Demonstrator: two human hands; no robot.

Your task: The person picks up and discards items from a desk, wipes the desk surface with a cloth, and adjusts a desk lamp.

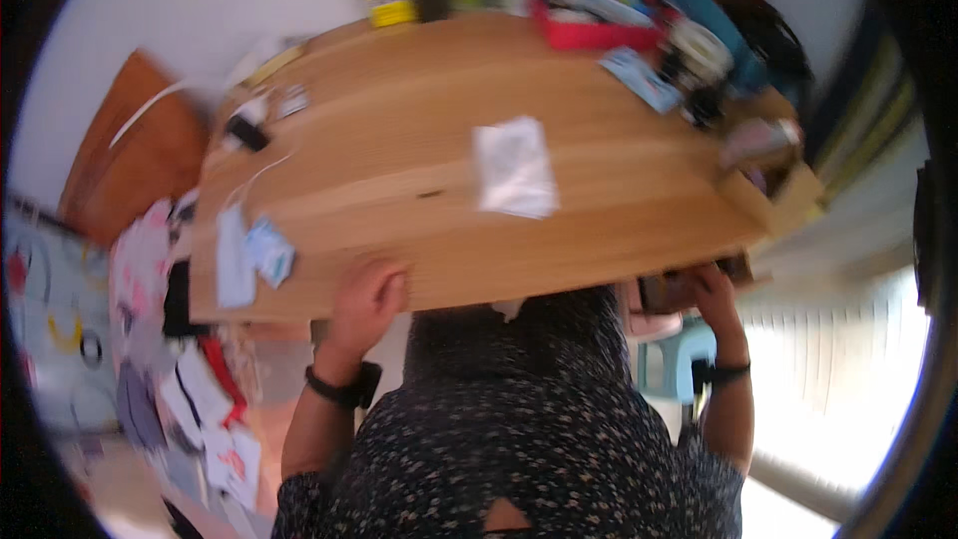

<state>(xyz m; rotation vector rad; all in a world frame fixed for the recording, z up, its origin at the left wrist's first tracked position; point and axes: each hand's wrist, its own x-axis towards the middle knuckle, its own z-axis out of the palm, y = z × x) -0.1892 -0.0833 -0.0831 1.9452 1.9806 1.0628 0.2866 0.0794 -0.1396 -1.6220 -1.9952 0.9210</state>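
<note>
Left hand (371, 291) half-curled; right hand (712, 291) part-bent; both at the table edge (459, 300).

1. I see a table (399, 130) of smooth, grained wood with a soft sheen, mid-frame.
2. At frame centre, I read the sheets (517, 170) as plain paper.
3. Upper right, the red bin (599, 37) looks like smooth plastic on my feed.
4. At right, I make out a box (795, 202) of matt cardboard.
5. Bottom centre, the dress (519, 419) is soft, matt cloth.
6. Lower right, I take the stool (671, 354) for smooth plastic.
</note>
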